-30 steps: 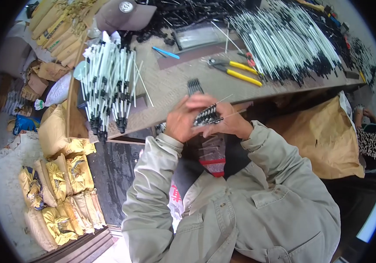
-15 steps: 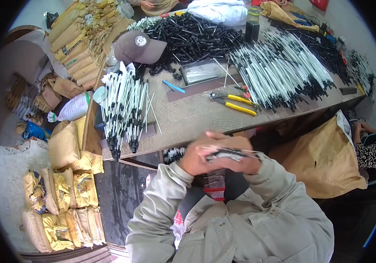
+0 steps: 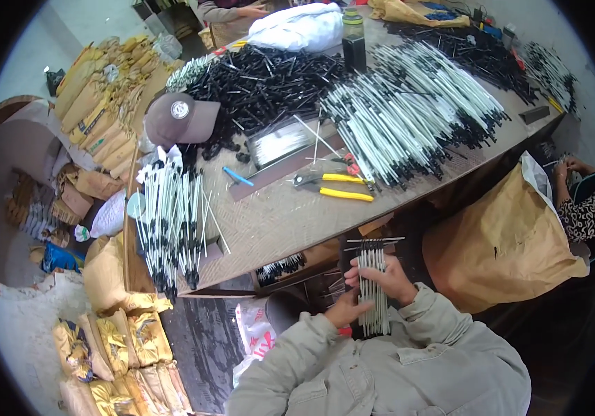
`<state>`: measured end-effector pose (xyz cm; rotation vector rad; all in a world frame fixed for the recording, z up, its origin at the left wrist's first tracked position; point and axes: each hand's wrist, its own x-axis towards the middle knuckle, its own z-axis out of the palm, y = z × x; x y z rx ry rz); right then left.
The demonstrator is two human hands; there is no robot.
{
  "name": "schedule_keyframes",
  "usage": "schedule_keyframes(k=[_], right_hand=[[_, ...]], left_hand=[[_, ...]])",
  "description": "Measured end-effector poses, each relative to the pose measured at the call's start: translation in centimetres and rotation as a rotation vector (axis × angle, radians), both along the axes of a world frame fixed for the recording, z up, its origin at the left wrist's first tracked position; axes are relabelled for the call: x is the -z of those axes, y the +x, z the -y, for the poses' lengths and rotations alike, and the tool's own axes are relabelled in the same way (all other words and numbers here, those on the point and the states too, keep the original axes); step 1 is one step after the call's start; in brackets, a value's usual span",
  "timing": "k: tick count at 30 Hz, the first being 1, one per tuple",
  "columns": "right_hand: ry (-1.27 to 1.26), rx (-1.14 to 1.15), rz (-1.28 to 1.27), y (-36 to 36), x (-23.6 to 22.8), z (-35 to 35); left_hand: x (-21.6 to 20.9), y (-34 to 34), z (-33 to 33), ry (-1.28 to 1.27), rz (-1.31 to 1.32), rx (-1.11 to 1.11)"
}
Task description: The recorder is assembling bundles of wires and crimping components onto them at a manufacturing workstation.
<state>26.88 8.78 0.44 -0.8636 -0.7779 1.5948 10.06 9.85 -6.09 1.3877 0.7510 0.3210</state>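
Note:
In front of my lap, below the table's front edge, a flat bundle of thin white rods (image 3: 374,305) with dark upper ends stands roughly upright. My right hand (image 3: 394,281) grips it from the right, thumb across the front of the rods. Lower down, my left hand (image 3: 343,309) is closed against the bundle's left edge; some of its fingers are hidden behind the rods. One thin stick (image 3: 387,240) lies crosswise at the bundle's top.
On the table (image 3: 263,215) lie yellow-handled pliers (image 3: 342,187), a blue pen-like tool (image 3: 238,176), a cap (image 3: 183,118), a black parts pile (image 3: 263,87) and white rods (image 3: 408,111). More rods (image 3: 169,222) stand front left. A brown sack (image 3: 498,243) is right, near another person (image 3: 585,215).
My hands have come lower and nearer my body. The bundle, seen edge-on and blurred before, now stands upright with its rods showing. My view has shifted, so the table appears displaced.

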Motion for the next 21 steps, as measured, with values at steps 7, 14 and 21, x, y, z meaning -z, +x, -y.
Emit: schedule_keyframes(k=[7,14,21], right_hand=[[-0.081,-0.022,-0.037,1.2,-0.1,0.6],[-0.079,-0.070,-0.091,1.5,0.2,0.1],[-0.015,-0.133,0.088,1.8,0.6,1.0]], left_hand=[[-16.8,-4.4,-13.7,0.119,-0.006,-0.275],[-15.1,-4.3,-33.4,1.209,-0.808,-0.772],[-12.7,-5.3,-36.4,0.989,-1.022,-0.735]])
